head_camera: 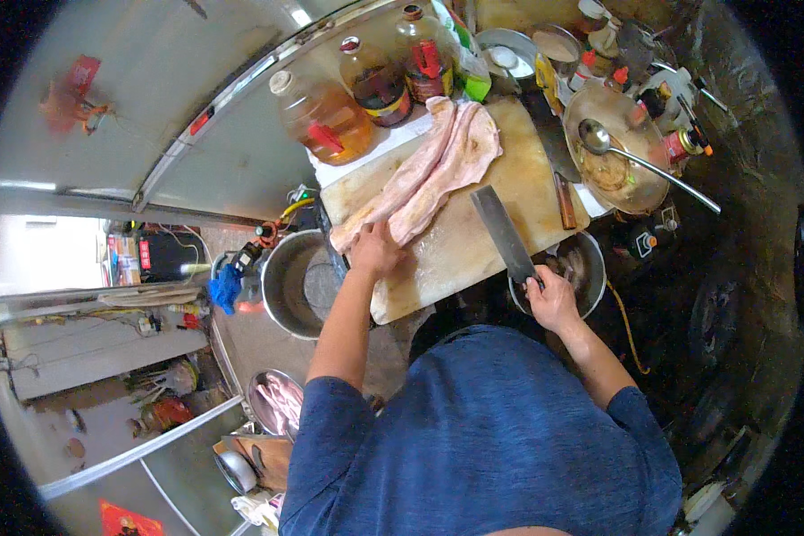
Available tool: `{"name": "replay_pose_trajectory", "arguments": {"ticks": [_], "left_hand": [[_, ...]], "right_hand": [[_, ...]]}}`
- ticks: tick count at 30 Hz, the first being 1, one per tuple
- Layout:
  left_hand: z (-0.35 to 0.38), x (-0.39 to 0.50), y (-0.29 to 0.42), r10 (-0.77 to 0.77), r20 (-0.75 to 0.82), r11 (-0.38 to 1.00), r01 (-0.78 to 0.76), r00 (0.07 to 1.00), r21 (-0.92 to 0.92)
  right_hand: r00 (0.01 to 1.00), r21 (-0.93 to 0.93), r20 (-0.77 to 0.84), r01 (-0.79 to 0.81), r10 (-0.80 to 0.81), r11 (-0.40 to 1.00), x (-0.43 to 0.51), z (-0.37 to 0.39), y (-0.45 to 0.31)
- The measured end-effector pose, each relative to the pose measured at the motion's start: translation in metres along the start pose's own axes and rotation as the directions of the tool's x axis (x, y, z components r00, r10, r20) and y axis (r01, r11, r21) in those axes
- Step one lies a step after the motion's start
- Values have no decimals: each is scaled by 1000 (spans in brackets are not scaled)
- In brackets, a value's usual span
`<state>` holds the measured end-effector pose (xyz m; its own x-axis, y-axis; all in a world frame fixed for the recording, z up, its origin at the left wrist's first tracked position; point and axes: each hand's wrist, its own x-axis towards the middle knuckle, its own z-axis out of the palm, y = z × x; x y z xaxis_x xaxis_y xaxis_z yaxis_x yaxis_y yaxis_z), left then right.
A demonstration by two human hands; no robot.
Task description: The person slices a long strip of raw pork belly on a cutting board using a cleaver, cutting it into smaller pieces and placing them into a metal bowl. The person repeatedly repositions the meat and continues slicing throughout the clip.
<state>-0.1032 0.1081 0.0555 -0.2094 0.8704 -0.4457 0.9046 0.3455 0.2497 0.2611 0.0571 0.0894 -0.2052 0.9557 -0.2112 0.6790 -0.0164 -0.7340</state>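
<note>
A long pale-pink piece of raw meat (419, 177), apparently with skin or fat, lies lengthwise on a worn cutting board (455, 248). A groove runs along its middle. At its near left end my left hand (375, 249) grips it, fingers curled over the surface. My right hand (551, 297) holds a cleaver (501, 228) by the handle, at the near right edge of the board. The blade points away from me over the board, apart from the meat. A second knife with a wooden handle (564, 201) rests along the board's right side.
Large bottles of liquid (325, 120) stand behind the board. To the right, a ladle (596, 137) lies across a wide bowl (586, 174). Metal pots stand below the board's left (295, 285) and right (593, 268) ends. A bowl of meat (278, 402) sits at lower left.
</note>
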Motion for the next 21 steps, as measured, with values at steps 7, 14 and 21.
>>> {"name": "replay_pose_trajectory", "arguments": {"ticks": [7,14,21], "left_hand": [[-13,-14,6,50,14,997,-50,999,-55],[-12,1,-12,21,89,983,-5,996,-182],[-32,7,-18,145,166,989,-135,976,-67]], "right_hand": [[997,-99,26,81,-79,992,22,10,-18],[995,-200,23,102,-99,975,41,13,-33],[996,-192,85,19,-2,981,32,12,-38]]}}
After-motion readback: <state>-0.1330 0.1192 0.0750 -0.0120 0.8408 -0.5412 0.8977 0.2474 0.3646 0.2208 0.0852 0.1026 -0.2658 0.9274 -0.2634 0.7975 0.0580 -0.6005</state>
